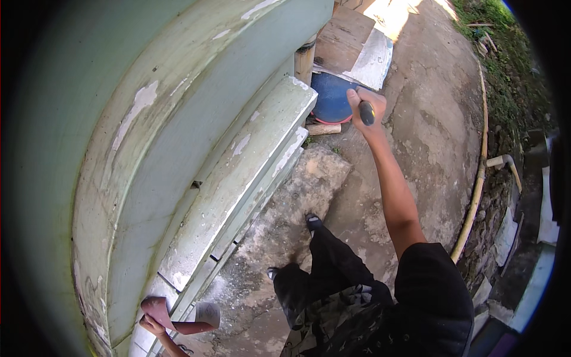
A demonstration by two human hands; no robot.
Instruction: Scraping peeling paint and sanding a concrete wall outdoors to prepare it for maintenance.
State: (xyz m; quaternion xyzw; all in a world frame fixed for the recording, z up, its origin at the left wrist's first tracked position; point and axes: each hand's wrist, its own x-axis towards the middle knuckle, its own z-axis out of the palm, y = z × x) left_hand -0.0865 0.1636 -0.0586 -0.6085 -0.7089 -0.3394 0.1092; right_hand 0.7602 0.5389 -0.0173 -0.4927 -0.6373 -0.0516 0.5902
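At the lower left, my left hand (pixel 153 325) grips a curled sheet of reddish sandpaper (pixel 158 311), whose printed back shows at its loose end. The sheet lies at the stepped, pale green painted ledge (pixel 241 147), where paint has flaked to white patches. My right hand (pixel 368 107) is raised at the upper middle, closed around a tool with a dark, rounded handle (pixel 367 113); the handle's end faces the camera and the rest of the tool is hidden. Behind that hand stands a blue plastic drum (pixel 329 96).
A wooden board (pixel 343 38) and a pale sheet (pixel 372 58) lie over the drum. My feet are on a rough concrete step (pixel 308 187) beside the ledge. A long pipe (pixel 476 192) borders the concrete path (pixel 428 129) at right, with plants and rubble beyond.
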